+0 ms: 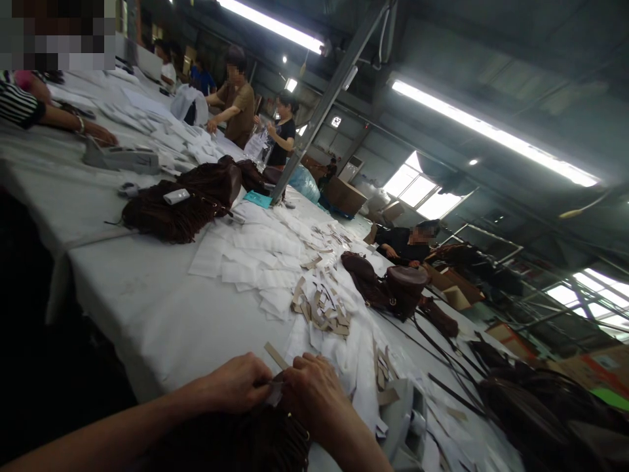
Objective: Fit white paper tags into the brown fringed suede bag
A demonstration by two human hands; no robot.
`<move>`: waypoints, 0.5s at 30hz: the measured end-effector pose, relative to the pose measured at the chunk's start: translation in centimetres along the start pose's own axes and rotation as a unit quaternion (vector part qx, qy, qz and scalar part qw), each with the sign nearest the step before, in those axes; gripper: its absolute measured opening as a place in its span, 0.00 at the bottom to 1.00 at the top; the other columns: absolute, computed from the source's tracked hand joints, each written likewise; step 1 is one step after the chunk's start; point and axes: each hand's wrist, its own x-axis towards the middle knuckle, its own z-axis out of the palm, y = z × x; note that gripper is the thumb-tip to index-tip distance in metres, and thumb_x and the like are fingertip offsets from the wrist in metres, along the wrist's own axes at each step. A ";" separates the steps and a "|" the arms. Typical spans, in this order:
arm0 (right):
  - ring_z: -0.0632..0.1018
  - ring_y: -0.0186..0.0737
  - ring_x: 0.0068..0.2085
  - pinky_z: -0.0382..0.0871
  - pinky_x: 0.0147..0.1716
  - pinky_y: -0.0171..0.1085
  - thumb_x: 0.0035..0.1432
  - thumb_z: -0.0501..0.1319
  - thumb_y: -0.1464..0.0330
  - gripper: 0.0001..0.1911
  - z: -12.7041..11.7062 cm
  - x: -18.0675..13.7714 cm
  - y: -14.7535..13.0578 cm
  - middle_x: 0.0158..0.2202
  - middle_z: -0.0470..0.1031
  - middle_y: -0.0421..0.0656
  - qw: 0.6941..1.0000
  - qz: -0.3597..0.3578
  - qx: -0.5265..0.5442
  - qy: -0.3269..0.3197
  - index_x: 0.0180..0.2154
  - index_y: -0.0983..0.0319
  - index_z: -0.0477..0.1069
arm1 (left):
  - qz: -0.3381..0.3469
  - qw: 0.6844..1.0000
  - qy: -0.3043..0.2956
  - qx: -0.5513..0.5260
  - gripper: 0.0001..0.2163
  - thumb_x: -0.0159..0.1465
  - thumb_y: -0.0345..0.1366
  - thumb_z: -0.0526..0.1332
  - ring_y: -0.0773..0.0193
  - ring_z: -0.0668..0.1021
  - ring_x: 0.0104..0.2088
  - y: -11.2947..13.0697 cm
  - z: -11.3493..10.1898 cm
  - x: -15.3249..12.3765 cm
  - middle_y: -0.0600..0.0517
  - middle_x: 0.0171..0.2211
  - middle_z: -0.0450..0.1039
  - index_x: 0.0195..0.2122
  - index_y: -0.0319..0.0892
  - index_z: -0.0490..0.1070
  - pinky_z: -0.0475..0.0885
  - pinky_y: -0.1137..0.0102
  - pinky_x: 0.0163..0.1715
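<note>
My left hand [236, 383] and my right hand [314, 392] meet at the bottom of the view, over a dark brown fringed bag [236, 442]. Both are closed in a pinch on a small pale tag [274, 393] between them. A tan paper strip [276, 356] lies just beyond my fingers on the white table [147, 308].
Heaps of white and tan paper tags [314, 301] cover the table's middle. Brown fringed bags [187, 200] lie further back, another brown bag [393, 288] to the right. A grey tool [120, 157] sits far left. Several people work along the table; one sits at right.
</note>
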 end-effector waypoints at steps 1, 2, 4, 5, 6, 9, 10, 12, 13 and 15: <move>0.73 0.41 0.36 0.59 0.33 0.37 0.54 0.60 0.75 0.06 0.4 0.0 0.1 0.30 0.75 0.41 1.000 0.000 -0.007 0.010 0.28 0.60 0.73 | -0.001 1.000 0.002 -0.002 0.13 0.58 0.36 0.54 0.72 0.61 0.19 0.0 -0.1 0.0 0.59 0.15 0.51 0.18 0.39 0.61 0.51 0.76 0.19; 0.72 0.41 0.36 0.59 0.33 0.37 0.54 0.60 0.75 0.06 0.8 0.0 0.2 0.30 0.74 0.41 1.000 -0.002 -0.010 0.022 0.28 0.59 0.73 | -0.002 1.000 0.003 -0.005 0.13 0.58 0.37 0.55 0.72 0.61 0.19 0.1 -0.1 0.0 0.59 0.15 0.51 0.18 0.39 0.61 0.50 0.76 0.19; 0.72 0.41 0.35 0.59 0.33 0.36 0.54 0.61 0.74 0.06 1.8 0.0 0.4 0.29 0.74 0.40 0.999 -0.007 0.006 0.051 0.27 0.59 0.72 | -0.004 1.000 0.000 -0.016 0.14 0.58 0.38 0.55 0.72 0.59 0.18 0.2 -0.2 -0.1 0.59 0.15 0.50 0.18 0.39 0.60 0.49 0.76 0.18; 0.72 0.40 0.34 0.59 0.32 0.36 0.55 0.61 0.74 0.06 2.3 0.0 0.5 0.29 0.74 0.40 0.997 -0.007 0.031 0.067 0.28 0.59 0.73 | -0.006 1.000 -0.001 -0.023 0.14 0.58 0.38 0.55 0.72 0.59 0.18 0.2 -0.3 -0.2 0.59 0.16 0.50 0.17 0.39 0.60 0.49 0.75 0.18; 0.72 0.39 0.34 0.60 0.32 0.35 0.55 0.60 0.74 0.07 2.6 0.1 0.5 0.28 0.74 0.39 0.994 -0.004 0.068 0.086 0.27 0.59 0.73 | -0.007 0.999 -0.002 -0.031 0.14 0.58 0.38 0.55 0.72 0.58 0.19 0.2 -0.2 -0.2 0.59 0.16 0.49 0.17 0.39 0.59 0.49 0.75 0.18; 0.72 0.37 0.30 0.62 0.31 0.33 0.57 0.60 0.73 0.09 2.6 0.7 0.2 0.25 0.73 0.39 0.951 0.062 0.248 0.176 0.26 0.60 0.74 | -0.015 0.999 -0.005 -0.052 0.15 0.58 0.38 0.55 0.72 0.57 0.19 0.1 0.0 -0.3 0.59 0.16 0.49 0.17 0.40 0.58 0.49 0.74 0.19; 0.72 0.36 0.29 0.63 0.31 0.33 0.58 0.60 0.70 0.08 2.1 0.9 0.2 0.24 0.72 0.39 0.921 0.096 0.310 0.215 0.26 0.60 0.74 | -0.019 0.998 -0.010 -0.058 0.15 0.58 0.38 0.56 0.72 0.57 0.19 0.0 0.0 -0.3 0.59 0.16 0.48 0.16 0.40 0.58 0.49 0.74 0.19; 0.72 0.37 0.28 0.64 0.29 0.34 0.58 0.60 0.64 0.11 1.0 0.8 0.3 0.25 0.72 0.39 0.866 0.150 0.393 0.272 0.27 0.61 0.74 | -0.028 0.996 -0.021 -0.079 0.16 0.59 0.40 0.55 0.72 0.56 0.19 0.0 0.0 -0.4 0.59 0.16 0.49 0.16 0.40 0.59 0.49 0.73 0.19; 0.72 0.38 0.28 0.65 0.29 0.34 0.59 0.59 0.61 0.12 0.6 0.3 0.5 0.25 0.72 0.40 0.853 0.162 0.409 0.280 0.28 0.61 0.74 | -0.032 0.995 -0.024 -0.096 0.16 0.59 0.42 0.55 0.71 0.56 0.19 0.0 -0.2 -0.4 0.59 0.17 0.49 0.18 0.40 0.59 0.50 0.73 0.19; 0.72 0.39 0.28 0.64 0.28 0.35 0.59 0.57 0.58 0.15 0.6 -1.7 1.1 0.25 0.72 0.40 0.868 0.166 0.396 0.248 0.29 0.61 0.75 | -0.040 0.990 -0.024 -0.131 0.15 0.61 0.44 0.53 0.71 0.57 0.20 -0.1 -0.9 -0.3 0.58 0.19 0.51 0.21 0.40 0.61 0.51 0.74 0.19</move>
